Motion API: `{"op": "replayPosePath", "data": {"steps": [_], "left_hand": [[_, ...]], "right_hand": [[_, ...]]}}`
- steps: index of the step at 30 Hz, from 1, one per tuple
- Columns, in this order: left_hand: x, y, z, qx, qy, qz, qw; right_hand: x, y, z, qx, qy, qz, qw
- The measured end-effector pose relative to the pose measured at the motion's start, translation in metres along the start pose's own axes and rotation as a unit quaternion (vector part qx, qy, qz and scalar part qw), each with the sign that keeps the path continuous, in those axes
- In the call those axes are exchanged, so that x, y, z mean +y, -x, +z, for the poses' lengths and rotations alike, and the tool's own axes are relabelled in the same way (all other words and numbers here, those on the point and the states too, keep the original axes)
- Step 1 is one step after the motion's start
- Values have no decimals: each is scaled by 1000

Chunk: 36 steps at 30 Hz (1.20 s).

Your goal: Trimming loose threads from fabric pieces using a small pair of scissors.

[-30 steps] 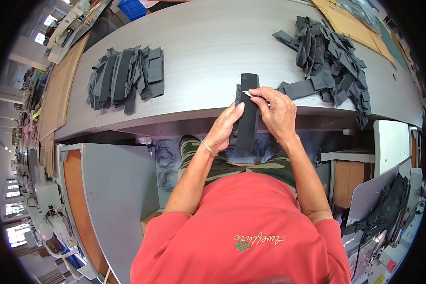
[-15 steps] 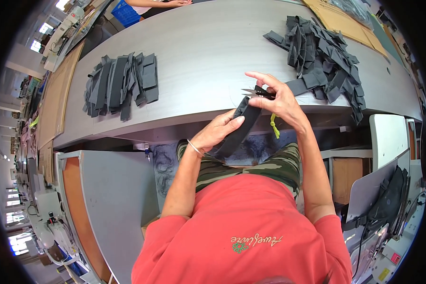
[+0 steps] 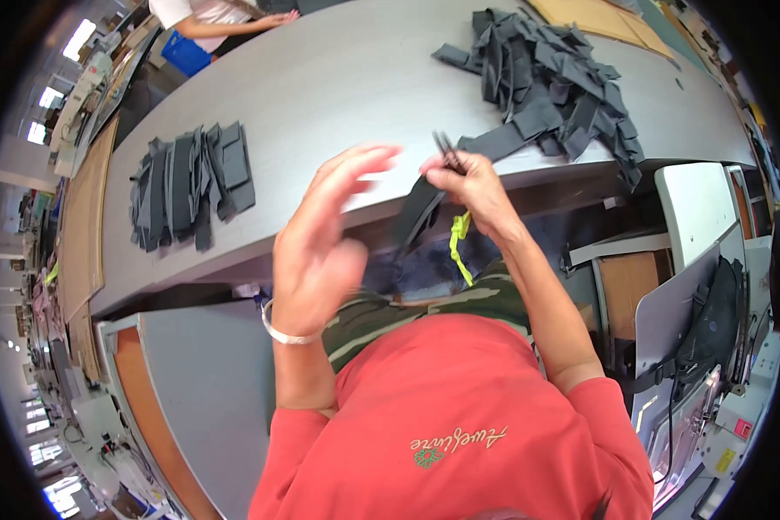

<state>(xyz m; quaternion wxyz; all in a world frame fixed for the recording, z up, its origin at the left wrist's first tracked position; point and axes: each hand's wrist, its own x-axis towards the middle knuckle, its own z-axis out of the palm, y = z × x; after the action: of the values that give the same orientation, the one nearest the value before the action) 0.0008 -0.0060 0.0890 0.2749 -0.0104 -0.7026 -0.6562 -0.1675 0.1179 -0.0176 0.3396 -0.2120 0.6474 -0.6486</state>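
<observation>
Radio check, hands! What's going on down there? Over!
Left hand open, empty. Right hand holding dark strip and snips. Yellow ribbon hanging below right hand.

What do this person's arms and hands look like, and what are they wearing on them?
Both the left hand and right hand are gloveless. A slim, pale bracelet circles the left wrist; the right wrist shows none. Red short sleeves leave both forearms bare.
</observation>
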Motion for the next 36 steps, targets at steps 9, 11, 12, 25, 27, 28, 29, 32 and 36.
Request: {"op": "replayPosePath", "data": {"steps": [9,11,12,25,27,28,29,32,36], "left_hand": [[65,21,39,-231,283,140,920],[69,21,41,-289,336,162,882],[53,6,31,-358,304,187,863],[-99,4,13,128,306,-218,918],[-101,4,10,140,350,-204,903],[-100,4,10,138,350,-204,904],[-100,4,10,143,358,-204,900],[-98,6,11,147,358,-203,899],[-100,10,5,156,342,-197,905]], "right_hand": [[-34,5,10,23,-321,-87,943],[-48,6,15,-27,-396,-117,911],[-54,8,13,-3,-399,-126,908],[-19,36,31,2,-11,-66,998],[-20,36,29,2,-16,-57,998],[-20,36,28,4,-18,-49,999],[-14,33,28,5,-44,-66,997],[-3,24,23,20,19,-137,990],[-16,22,11,99,-109,-83,986]]}}
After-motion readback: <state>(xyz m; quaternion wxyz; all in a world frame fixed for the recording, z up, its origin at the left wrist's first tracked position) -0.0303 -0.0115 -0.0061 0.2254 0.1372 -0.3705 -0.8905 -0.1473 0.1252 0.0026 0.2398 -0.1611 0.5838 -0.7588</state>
